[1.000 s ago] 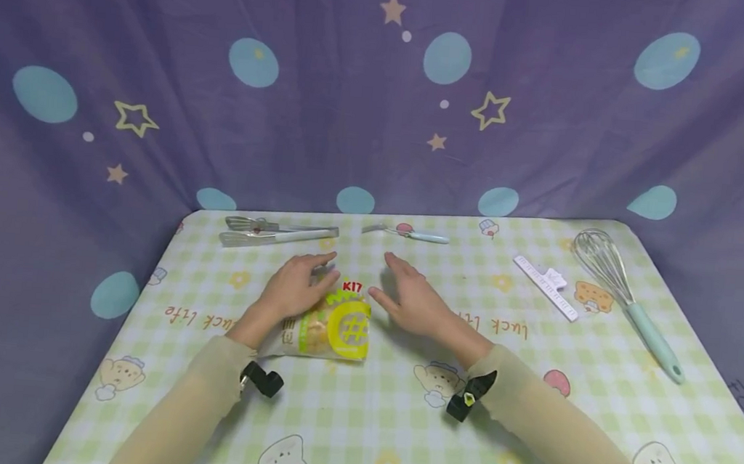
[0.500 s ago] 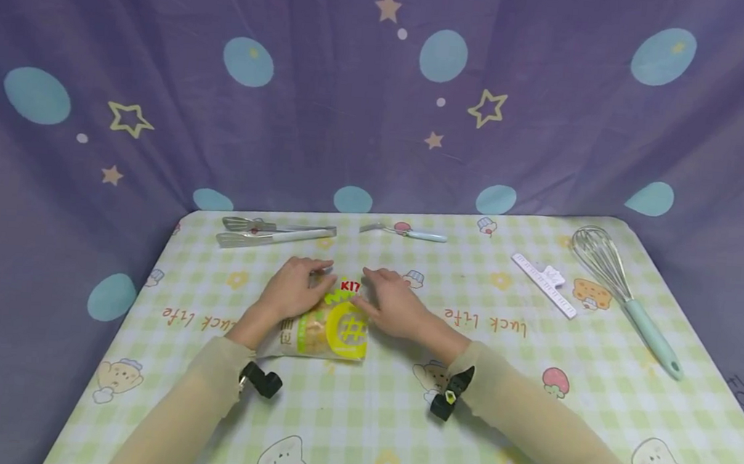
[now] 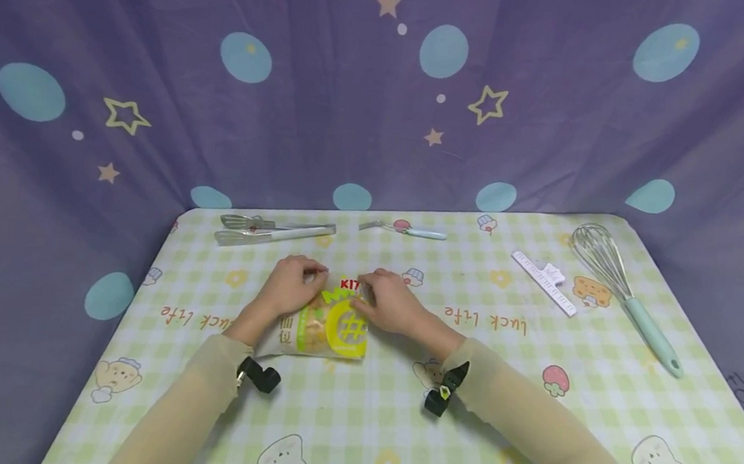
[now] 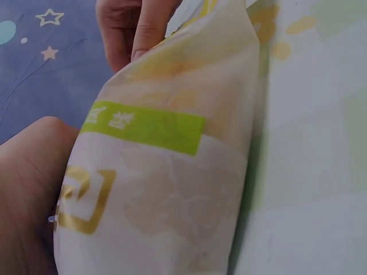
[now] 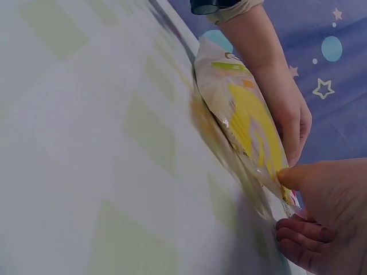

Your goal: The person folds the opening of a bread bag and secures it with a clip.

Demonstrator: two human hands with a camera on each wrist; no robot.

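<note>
A plastic snack bag lies on the table, printed in yellow and green over a see-through window with pale pieces inside. My left hand is at its far left edge, thumb and forefinger drawn together on the film; those fingertips are partly hidden. At the far right corner, my right hand pinches the bag between thumb and fingers, covering part of the red lettering. The right wrist view shows the right thumb on the printed face, fingers curled below the edge. Close up in the left wrist view, the bag looks full and rounded.
Metal tongs lie at the back left, beside a small pale-blue-handled utensil. To the right are a white ruler-like clip and a green-handled whisk. A purple curtain hangs behind the checkered table.
My right hand has moved left from beside the bag onto its far right corner and taken hold. The left thumb and forefinger have closed together at the far left edge.
</note>
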